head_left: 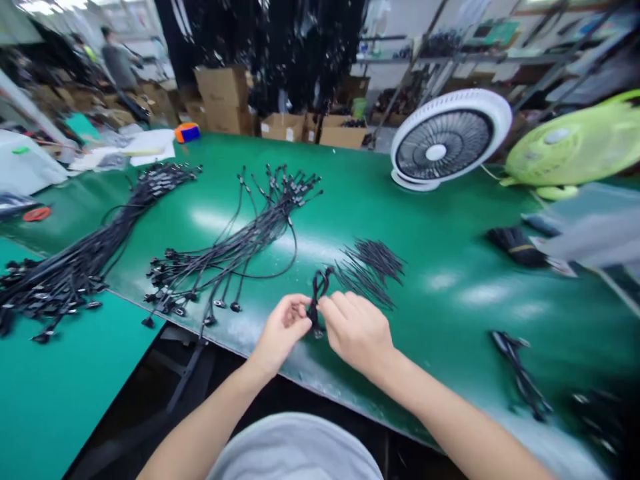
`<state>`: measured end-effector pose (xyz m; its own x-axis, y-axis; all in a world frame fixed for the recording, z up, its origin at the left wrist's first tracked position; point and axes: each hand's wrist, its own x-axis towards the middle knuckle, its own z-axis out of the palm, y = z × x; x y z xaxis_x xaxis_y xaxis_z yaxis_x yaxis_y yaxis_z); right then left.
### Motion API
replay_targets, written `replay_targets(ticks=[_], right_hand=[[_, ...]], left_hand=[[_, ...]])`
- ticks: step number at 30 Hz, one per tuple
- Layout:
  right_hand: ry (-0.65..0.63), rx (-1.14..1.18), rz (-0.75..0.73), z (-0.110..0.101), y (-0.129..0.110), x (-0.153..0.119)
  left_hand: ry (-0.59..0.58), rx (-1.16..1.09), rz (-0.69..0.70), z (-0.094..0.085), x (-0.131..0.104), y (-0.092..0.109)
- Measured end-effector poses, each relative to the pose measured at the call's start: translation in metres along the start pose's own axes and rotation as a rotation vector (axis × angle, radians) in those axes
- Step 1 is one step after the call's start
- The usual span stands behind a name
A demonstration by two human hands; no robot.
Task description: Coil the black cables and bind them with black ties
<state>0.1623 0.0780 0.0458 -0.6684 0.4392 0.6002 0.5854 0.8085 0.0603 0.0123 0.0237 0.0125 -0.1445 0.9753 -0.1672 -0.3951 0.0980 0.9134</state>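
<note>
A folded black cable (320,288) is bunched between my hands just above the near edge of the green table. My left hand (284,332) pinches the bundle's middle between thumb and fingers. Closed against its right side is my right hand (356,330), with the fingertips at the cable; whatever else they pinch is hidden. Just beyond lies a loose pile of short, thin black ties (373,267). To the left, a spread bunch of black cables (250,237) with connectors at both ends rests on the tabletop.
A larger cable bunch (113,233) lies far left. At right are a folded cable (523,377) and a blurred dark heap (600,420). A white fan (450,140) and a yellow-green fan (575,147) stand behind. Cardboard boxes (225,100) line the far edge.
</note>
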Motion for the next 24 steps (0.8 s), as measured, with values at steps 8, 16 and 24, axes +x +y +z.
replay_targets(ticks=[8, 16, 24], right_hand=[[-0.054, 0.332, 0.247, 0.008, -0.002, -0.01], [-0.504, 1.736, 0.984, 0.025, 0.017, -0.014], [-0.511, 1.61, 1.016, 0.029, 0.015, -0.037]], left_hand=[[-0.167, 0.361, 0.125, -0.004, 0.005, -0.007], [-0.183, 0.884, 0.591, -0.006, 0.008, -0.018], [-0.381, 0.944, 0.719, -0.023, 0.011, -0.018]])
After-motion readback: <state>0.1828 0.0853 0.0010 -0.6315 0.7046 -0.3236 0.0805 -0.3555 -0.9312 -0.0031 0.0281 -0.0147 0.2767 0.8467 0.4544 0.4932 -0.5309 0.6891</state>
